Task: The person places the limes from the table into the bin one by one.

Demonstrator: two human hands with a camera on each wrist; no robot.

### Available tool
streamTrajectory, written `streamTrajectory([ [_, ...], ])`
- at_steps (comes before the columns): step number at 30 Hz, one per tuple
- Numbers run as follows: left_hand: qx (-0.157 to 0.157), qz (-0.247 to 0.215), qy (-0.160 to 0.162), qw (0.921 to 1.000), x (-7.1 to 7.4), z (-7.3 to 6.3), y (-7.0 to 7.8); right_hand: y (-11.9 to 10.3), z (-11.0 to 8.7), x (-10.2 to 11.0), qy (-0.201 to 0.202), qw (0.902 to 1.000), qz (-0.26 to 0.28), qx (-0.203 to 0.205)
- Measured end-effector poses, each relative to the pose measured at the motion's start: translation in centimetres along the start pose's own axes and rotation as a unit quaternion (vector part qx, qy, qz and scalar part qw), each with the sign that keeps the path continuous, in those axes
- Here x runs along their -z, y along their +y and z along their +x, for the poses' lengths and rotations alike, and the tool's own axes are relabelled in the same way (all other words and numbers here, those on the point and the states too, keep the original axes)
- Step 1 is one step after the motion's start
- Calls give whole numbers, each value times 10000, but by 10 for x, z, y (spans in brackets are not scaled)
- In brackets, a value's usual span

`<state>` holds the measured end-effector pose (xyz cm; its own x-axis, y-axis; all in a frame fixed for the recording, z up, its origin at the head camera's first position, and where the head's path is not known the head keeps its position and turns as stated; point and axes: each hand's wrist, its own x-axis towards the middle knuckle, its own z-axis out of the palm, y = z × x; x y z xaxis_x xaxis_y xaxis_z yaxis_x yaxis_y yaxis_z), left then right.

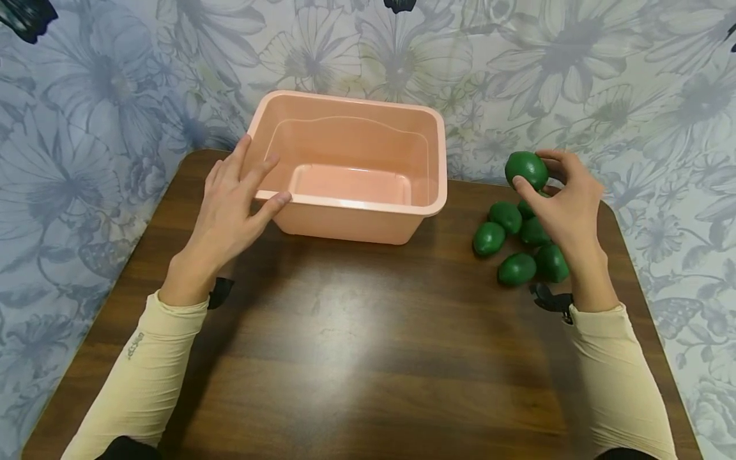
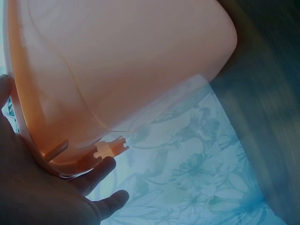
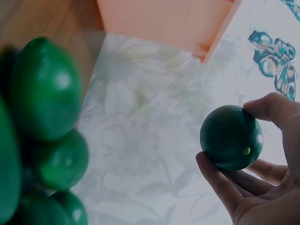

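My right hand (image 1: 566, 198) holds a glossy green lime (image 1: 526, 170) between thumb and fingertips, raised over a group of more limes (image 1: 517, 269) on the right of the table. In the right wrist view the held lime (image 3: 231, 137) shows a pale stem spot, and several limes (image 3: 45, 89) fill the left side. A peach plastic basin (image 1: 345, 220) stands at the table's far side, with nothing inside it. My left hand (image 1: 227, 198) rests on the basin's left corner, fingers spread and fairly straight over the rim. In the left wrist view two fingertips (image 2: 115, 201) extend past the rim.
The brown wooden table (image 1: 339, 332) ends just behind the basin and the limes. Behind it hangs a flower-patterned grey and white covering (image 1: 402, 57). Dark objects (image 1: 29, 19) show at the top edge of the head view.
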<state>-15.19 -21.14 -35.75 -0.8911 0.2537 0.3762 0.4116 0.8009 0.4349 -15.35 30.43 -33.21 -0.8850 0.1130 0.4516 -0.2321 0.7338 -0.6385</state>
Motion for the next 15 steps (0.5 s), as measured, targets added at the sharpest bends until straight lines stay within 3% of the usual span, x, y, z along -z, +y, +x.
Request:
streamTrajectory([
  [15, 1, -67, 8, 10000, 0, 1, 1, -56, 27, -34, -223, 9965, 413, 689],
])
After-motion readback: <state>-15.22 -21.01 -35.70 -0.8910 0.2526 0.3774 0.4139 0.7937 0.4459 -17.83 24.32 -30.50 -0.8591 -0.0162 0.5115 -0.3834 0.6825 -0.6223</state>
